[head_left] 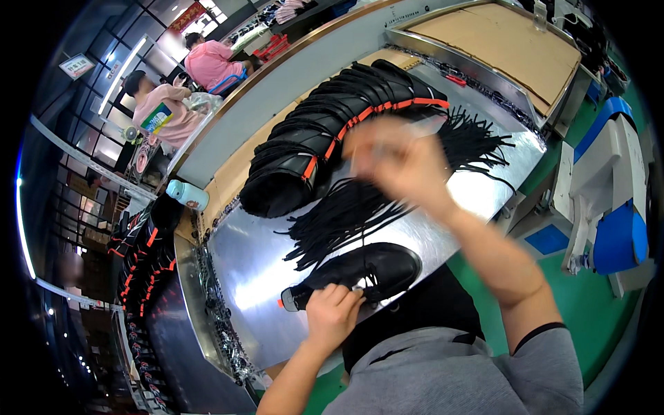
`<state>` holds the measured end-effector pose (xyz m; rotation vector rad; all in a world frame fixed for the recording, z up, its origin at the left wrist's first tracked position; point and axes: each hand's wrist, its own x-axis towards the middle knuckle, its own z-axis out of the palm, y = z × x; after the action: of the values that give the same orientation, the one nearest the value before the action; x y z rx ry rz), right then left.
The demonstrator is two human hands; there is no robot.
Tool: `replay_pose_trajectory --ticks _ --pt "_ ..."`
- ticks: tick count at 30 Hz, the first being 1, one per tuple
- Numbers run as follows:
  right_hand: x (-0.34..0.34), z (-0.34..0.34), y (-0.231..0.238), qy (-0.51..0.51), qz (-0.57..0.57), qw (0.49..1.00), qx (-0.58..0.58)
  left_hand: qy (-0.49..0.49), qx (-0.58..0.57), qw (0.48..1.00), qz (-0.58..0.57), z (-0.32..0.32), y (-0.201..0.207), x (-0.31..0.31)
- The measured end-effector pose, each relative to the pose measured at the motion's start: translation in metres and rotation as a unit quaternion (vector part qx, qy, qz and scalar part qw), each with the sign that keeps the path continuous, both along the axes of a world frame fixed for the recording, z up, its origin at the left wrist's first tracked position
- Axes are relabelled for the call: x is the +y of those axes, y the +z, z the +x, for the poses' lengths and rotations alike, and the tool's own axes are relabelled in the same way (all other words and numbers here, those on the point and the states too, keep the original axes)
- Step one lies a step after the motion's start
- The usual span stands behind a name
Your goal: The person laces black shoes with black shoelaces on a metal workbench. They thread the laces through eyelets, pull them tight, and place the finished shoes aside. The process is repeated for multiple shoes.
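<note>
A black lace-up shoe (391, 266) lies on the metal tabletop in front of me, its toe to the right and a grey and orange tab at its heel. My left hand (333, 315) is closed on its near edge, by the lacing. My right hand (398, 162) is raised above a bundle of black shoelaces (346, 218) and smeared by motion; its grip cannot be made out. From the shoe's eyelets a thin black lace runs upward. Beyond the laces stands a curved row of black shoes (297, 138) with orange strips, packed side by side.
A light blue bottle (187, 194) stands by the table's left corner. Chains run along both ends of the metal table (256, 290). Cardboard covers a tray (498, 41) at the far right. More shoes (149, 256) line the left. Two people in pink sit beyond the partition.
</note>
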<state>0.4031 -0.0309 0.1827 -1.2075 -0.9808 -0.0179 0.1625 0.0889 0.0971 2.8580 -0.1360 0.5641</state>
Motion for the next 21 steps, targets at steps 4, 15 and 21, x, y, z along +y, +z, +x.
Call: replay_pose_trajectory --ticks 4,15,21 --pt "-0.054 0.056 0.07 -0.156 0.055 0.986 0.022 -0.012 0.015 1.0 -0.017 0.007 0.004 0.002" --pt "-0.049 -0.077 -0.069 0.322 -0.285 0.88 0.2 0.26 0.176 0.898 -0.307 0.018 0.009 0.013" --pt "0.005 -0.077 -0.11 0.14 -0.268 0.936 0.181 0.249 0.018 0.956 -0.154 0.008 -0.003 -0.005"
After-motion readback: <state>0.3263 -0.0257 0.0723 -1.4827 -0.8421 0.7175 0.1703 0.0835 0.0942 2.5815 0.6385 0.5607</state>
